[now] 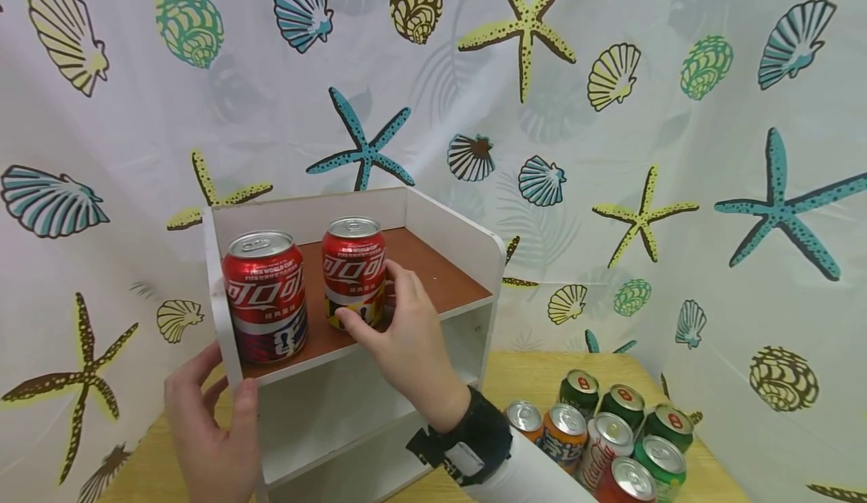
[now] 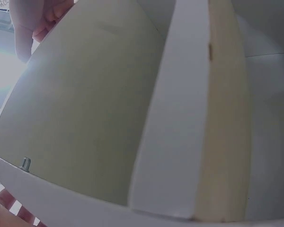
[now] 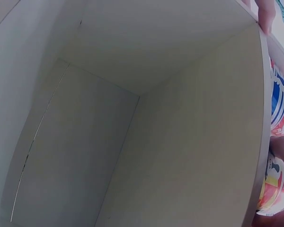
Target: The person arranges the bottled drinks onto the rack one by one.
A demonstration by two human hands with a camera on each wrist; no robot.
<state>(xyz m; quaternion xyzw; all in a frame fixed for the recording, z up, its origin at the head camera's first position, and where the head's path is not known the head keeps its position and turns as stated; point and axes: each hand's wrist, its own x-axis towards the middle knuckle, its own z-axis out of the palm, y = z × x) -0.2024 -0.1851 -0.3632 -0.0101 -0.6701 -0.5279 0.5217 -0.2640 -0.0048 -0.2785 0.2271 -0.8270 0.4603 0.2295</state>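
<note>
Two red Coca-Cola cans stand upright on the brown top board of a small white shelf (image 1: pixel 433 262). My right hand (image 1: pixel 409 333) grips the farther can (image 1: pixel 354 262), thumb at its front and fingers round its right side. The nearer can (image 1: pixel 264 292) stands to its left, by the shelf's left side panel. My left hand (image 1: pixel 217 420) holds that panel's front edge, thumb in front and fingers behind. In the right wrist view, parts of both cans and the right fingers (image 3: pixel 281 151) show at the right edge, beyond the board.
Several drink cans stand in a group on the wooden table (image 1: pixel 542 367) at the lower right, among them an orange can (image 1: pixel 564 431), a white can (image 1: pixel 605 450) and a green can (image 1: pixel 662 458). A patterned curtain (image 1: pixel 576 149) surrounds the table.
</note>
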